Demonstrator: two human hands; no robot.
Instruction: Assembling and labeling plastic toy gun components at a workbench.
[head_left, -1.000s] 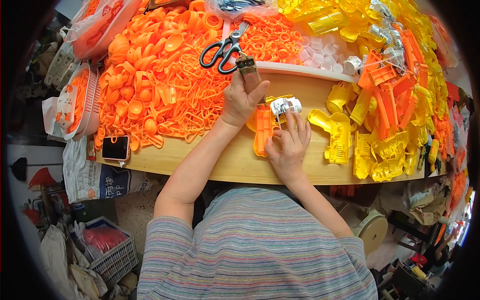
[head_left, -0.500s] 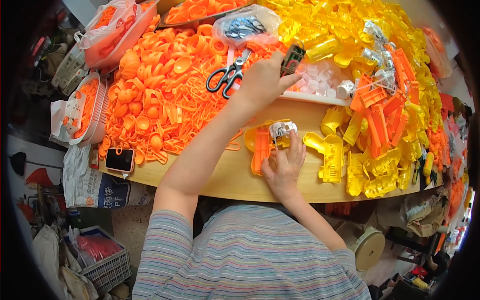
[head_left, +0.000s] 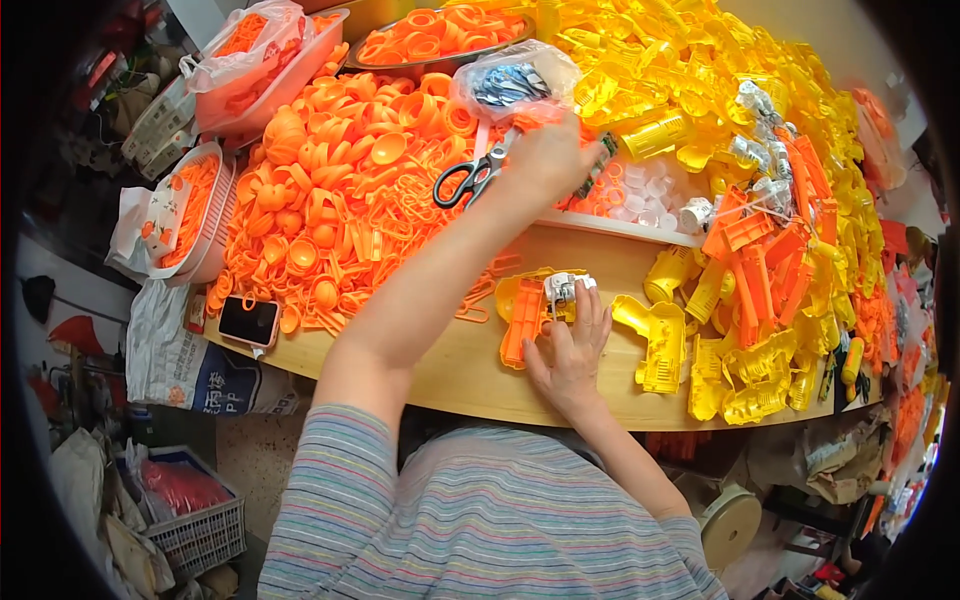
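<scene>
Beside a clear bag (head_left: 512, 82), left hand (head_left: 545, 160) grips a dark tool (head_left: 592, 168); right hand (head_left: 572, 345) presses toy (head_left: 545, 300), fingers spread.

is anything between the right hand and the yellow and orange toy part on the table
Nothing visible. The right hand already rests on the yellow and orange toy part, fingers on its white piece. The left hand is stretched away to the far side, beside the scissors.

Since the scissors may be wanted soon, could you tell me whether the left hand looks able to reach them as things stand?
Probably yes. The left hand is stretched out right beside the scissors, which lie uncovered on top of the orange parts. It grips a small dark object, so that might need putting down first.
</scene>
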